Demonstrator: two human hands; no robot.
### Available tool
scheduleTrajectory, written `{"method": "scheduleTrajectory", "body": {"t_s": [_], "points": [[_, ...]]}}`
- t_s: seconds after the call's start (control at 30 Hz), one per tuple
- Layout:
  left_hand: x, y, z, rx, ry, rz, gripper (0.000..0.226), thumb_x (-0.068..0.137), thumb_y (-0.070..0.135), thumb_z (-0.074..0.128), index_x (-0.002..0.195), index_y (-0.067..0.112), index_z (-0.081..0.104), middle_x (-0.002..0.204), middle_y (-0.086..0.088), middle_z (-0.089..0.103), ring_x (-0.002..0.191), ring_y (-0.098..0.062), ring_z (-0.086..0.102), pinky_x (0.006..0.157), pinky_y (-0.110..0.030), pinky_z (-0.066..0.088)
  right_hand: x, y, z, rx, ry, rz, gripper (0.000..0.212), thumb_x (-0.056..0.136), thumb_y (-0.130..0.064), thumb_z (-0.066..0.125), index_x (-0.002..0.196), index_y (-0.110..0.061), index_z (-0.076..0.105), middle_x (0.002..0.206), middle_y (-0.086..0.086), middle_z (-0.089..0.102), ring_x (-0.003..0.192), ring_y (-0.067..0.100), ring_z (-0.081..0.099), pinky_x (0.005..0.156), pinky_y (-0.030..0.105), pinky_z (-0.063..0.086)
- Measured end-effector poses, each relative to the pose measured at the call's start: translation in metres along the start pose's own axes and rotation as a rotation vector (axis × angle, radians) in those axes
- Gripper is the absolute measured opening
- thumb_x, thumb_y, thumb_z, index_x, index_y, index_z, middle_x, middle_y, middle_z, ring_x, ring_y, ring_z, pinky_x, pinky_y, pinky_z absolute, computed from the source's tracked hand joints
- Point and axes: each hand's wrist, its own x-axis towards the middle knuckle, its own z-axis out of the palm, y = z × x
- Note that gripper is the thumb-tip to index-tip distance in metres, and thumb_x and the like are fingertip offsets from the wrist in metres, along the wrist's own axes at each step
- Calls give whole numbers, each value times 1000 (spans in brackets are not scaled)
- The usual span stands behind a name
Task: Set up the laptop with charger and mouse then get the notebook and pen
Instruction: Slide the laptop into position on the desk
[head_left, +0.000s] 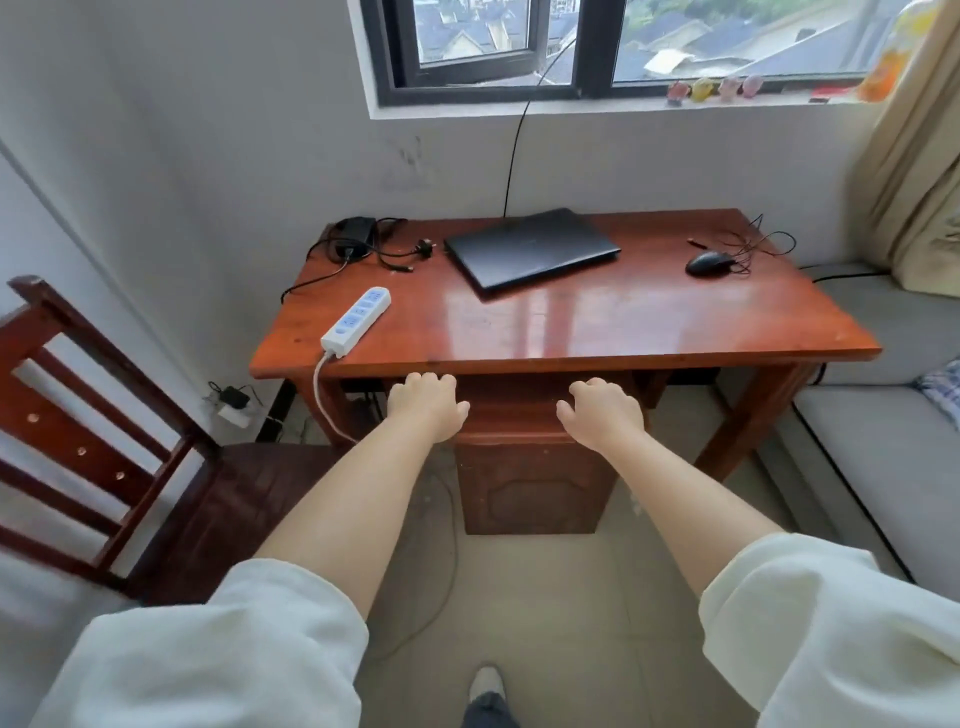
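Note:
A closed black laptop (531, 247) lies at the back middle of the red-brown wooden desk (623, 322). The black charger brick (356, 231) with its tangled cable and plug sits at the desk's back left corner. A black wired mouse (707, 263) rests at the back right, its cable bunched beside it. A white power strip (357, 321) lies near the front left edge. My left hand (427, 404) and my right hand (602, 413) are stretched out side by side just below the desk's front edge, fingers curled loosely, holding nothing. No notebook or pen shows.
A dark wooden chair (104, 441) stands at the left. A small wooden cabinet (530, 483) sits under the desk. A grey cushioned seat (883, 415) runs along the right, with a curtain (914, 156) above it. A black cable (517, 140) hangs from the window.

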Motion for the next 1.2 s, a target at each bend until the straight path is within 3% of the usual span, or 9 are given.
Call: {"method": "scheduleTrajectory", "body": {"t_s": [0.13,0.47,0.7,0.8,0.93,1.2], "points": [[101,1,-20,-27,-42,11,43,98,36,34,129,8,42,134,-14,49,124,-31,43,99,-41,40,98,10,-13,10,7,51,37,95,-28,36,116,-4,54,121,15,57,111,33,51,86,36,44],[319,35,-32,-41,-151,-18,44,98,38,34,130,9,42,137,-14,46,129,-31,39,102,-40,38,332,67,-12,-27,-68,113,39,93,-29,39,120,-5,53,127,17,54,118,34,49,95,41,44],[451,59,-24,-239,-130,-250,39,96,36,40,125,9,42,132,-11,49,125,-30,42,97,-39,42,512,116,1,87,-48,160,36,90,-24,46,115,1,54,127,23,52,119,37,46,94,42,43],[486,66,-15,-377,-112,-384,47,96,35,42,137,14,33,141,-14,39,129,-32,37,100,-41,40,564,134,10,145,2,205,39,88,-21,51,117,6,54,127,28,47,121,40,41,98,45,39],[508,74,-2,-516,-106,-516,53,96,35,43,144,25,23,147,-20,25,131,-37,33,104,-42,37,609,155,20,276,-37,310,44,86,-26,55,118,4,51,126,31,47,121,42,41,101,45,36],[541,86,3,-810,-56,-833,74,83,50,58,143,28,22,140,-22,34,129,-37,28,105,-43,34,648,168,26,469,-32,435,64,76,-38,69,120,1,45,125,25,54,122,38,44,100,45,38]]}}
